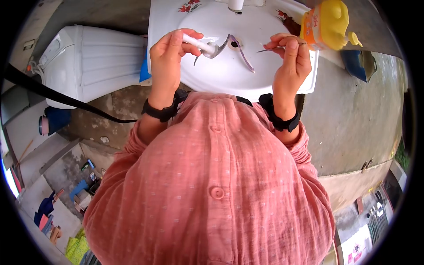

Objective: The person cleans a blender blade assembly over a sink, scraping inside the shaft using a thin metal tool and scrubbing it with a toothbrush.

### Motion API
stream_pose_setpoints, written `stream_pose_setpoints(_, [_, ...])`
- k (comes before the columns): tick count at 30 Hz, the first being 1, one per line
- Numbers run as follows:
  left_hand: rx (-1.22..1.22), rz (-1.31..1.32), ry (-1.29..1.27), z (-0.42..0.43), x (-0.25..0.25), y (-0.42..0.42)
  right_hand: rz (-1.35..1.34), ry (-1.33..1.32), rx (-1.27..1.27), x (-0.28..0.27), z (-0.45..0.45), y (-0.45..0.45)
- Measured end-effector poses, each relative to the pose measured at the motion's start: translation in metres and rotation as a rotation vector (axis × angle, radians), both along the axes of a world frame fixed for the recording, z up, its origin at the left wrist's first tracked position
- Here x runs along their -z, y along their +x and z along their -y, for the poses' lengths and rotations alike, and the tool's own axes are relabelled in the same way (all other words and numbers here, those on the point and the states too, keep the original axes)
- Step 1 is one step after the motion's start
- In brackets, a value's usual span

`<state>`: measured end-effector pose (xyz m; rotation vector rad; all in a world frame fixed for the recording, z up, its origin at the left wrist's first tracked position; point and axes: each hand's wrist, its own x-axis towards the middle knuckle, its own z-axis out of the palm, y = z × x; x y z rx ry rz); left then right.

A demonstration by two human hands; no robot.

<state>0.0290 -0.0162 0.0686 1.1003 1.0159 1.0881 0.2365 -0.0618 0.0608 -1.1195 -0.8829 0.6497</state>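
My left hand (pixel 170 55), over the left side of the white washbasin (pixel 260 79), is closed around a white rod-like handle (pixel 198 43). At the handle's far end are a grey collar and dark, curved, hook-like arms (pixel 221 49); I cannot tell its exact kind. My right hand (pixel 290 62) is over the basin's right side, pinching a thin, dark, pointed metal stick (pixel 279 47) whose tip points left. Between the hands, a narrow purple strip (pixel 244 57) lies in the basin beside the drain hole (pixel 235 44).
A yellow jug (pixel 329 24) with its cap hanging open stands on the basin's right rim. The tap (pixel 236 5) is at the back. A white ribbed appliance (pixel 99 62) stands left, and a blue container (pixel 358 65) is at the right. A black strap (pixel 57 95) crosses the left side.
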Motion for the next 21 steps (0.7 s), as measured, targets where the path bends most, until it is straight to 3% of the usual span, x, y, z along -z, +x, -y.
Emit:
stream_pose_setpoints(3, [-0.049,0.181,-0.086,-0.005,0.005,-0.008,0.201,-0.216,-0.003,0.024,-0.001,0.023])
stream_pose_setpoints(5, [-0.068,0.273,-0.126,-0.009,0.011,-0.013,0.611,-0.525,-0.101,0.068,-0.006,0.033])
stream_pose_setpoints(6, [-0.074,0.353,-0.155,-0.011,0.015,-0.017,0.61,-0.525,-0.101,0.087,-0.005,0.033])
stream_pose_setpoints(8, [-0.078,0.432,-0.185,-0.011,0.017,-0.021,0.949,-0.643,-0.191,0.124,-0.003,0.031])
stream_pose_setpoints(11, [-0.103,0.431,-0.237,-0.01,0.014,-0.023,0.975,-0.664,-0.264,0.176,-0.003,0.021])
stream_pose_setpoints(14, [-0.216,0.47,-0.293,-0.009,0.012,-0.022,1.007,-0.75,-0.315,0.189,-0.005,0.011])
stream_pose_setpoints(16, [-0.247,0.657,-0.457,-0.011,0.018,-0.03,0.975,-0.753,-0.338,0.174,-0.01,0.003])
stream_pose_setpoints(21, [-0.116,0.844,-0.522,-0.012,0.037,-0.047,0.686,-0.606,-0.12,0.12,-0.04,0.005])
